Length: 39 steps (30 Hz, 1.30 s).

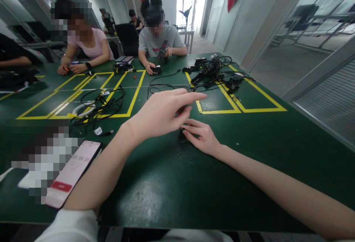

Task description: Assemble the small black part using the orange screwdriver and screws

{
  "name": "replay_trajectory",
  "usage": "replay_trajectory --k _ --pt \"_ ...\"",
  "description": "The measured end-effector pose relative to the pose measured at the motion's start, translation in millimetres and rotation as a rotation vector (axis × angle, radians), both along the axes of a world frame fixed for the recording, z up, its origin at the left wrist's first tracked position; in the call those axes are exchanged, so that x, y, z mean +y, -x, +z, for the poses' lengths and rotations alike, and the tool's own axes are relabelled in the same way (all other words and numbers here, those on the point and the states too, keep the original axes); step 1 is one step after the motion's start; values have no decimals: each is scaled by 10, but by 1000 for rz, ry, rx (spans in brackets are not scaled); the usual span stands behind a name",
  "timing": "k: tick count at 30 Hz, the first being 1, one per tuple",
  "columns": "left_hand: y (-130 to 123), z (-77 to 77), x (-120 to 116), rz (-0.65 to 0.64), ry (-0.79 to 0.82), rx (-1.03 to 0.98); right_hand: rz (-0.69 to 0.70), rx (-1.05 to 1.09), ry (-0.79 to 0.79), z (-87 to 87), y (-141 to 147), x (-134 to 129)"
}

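My left hand point(163, 114) reaches over the table, its index finger stretched out to the right and the other fingers loosely bent. I see nothing held in it; a black cable point(163, 85) lies on the table just beyond it. Below it, my right hand point(203, 137) rests low over the tabletop with its fingertips closed on a small round black piece point(182, 136). The left hand and the right fingers partly cover that piece, and its exact kind does not show.
A tangled heap of black cables point(212, 68) lies at the back right, a looped cable bundle point(104, 101) at the left. A phone point(73, 173) lies near my left forearm, by a USB plug point(108, 133). Across the green table point(263, 153), a person holds a power drill point(163, 49).
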<state>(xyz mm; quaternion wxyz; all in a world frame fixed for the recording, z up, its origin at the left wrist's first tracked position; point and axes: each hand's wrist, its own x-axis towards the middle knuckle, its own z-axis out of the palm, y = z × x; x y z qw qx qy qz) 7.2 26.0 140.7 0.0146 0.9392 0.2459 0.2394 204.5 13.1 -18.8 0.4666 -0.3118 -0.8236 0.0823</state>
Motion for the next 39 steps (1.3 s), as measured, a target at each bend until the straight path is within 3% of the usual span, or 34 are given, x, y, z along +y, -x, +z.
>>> replay_trajectory --k 23,29,35,39 --pt "-68 -91 37 129 -131 78 42 -113 90 65 -22 -28" --pt "-68 -41 -1 38 -129 96 29 -130 82 55 -31 -19" --pt "-68 -57 -12 111 -113 93 30 -108 87 36 -28 -13" --pt "-67 -53 -9 72 -113 97 25 -119 78 35 -28 -10"
